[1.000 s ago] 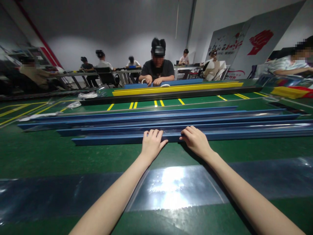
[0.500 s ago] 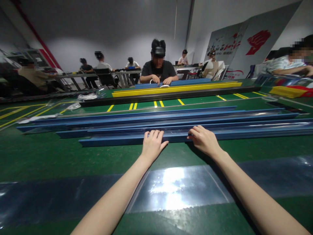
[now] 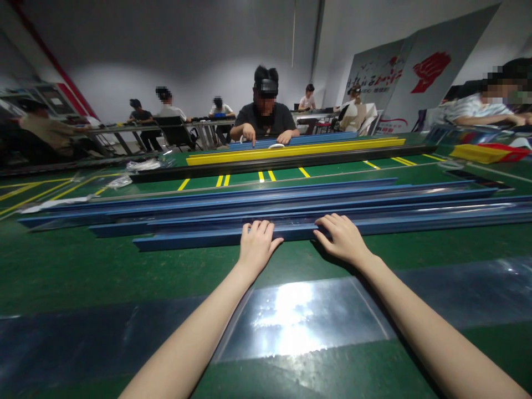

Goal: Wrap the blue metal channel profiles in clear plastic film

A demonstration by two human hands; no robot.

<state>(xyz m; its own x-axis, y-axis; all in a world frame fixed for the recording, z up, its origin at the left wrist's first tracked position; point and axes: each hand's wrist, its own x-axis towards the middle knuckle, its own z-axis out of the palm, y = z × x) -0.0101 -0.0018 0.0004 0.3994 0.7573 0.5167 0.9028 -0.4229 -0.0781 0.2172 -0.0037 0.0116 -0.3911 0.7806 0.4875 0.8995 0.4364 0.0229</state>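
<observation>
The nearest long blue channel strip (image 3: 187,242) lies crosswise in front of me on the green surface (image 3: 95,277). My left hand (image 3: 257,247) grips its near wall, with the fingers hooked over the top edge and the thumb along the outer face. A short way to the right, my right hand (image 3: 344,239) holds the same wall, thumb outside and fingertips over the edge. Clear film lies inside the channel, and its exact edges are hard to make out. Beneath my forearms a wide transparent plastic strip (image 3: 286,324) stretches flat across the surface.
More blue channel strips (image 3: 120,228) lie parallel just behind. Farther off are a black strip (image 3: 166,173) and a yellow strip (image 3: 291,151). A co-worker (image 3: 266,113) sits opposite, hands at other blue strips. A yellow tray (image 3: 477,155) stands at the right.
My right thumb has swung out from the fingers and now rests against the channel's near face. My left hand keeps its place. The co-worker's hand has moved slightly left.
</observation>
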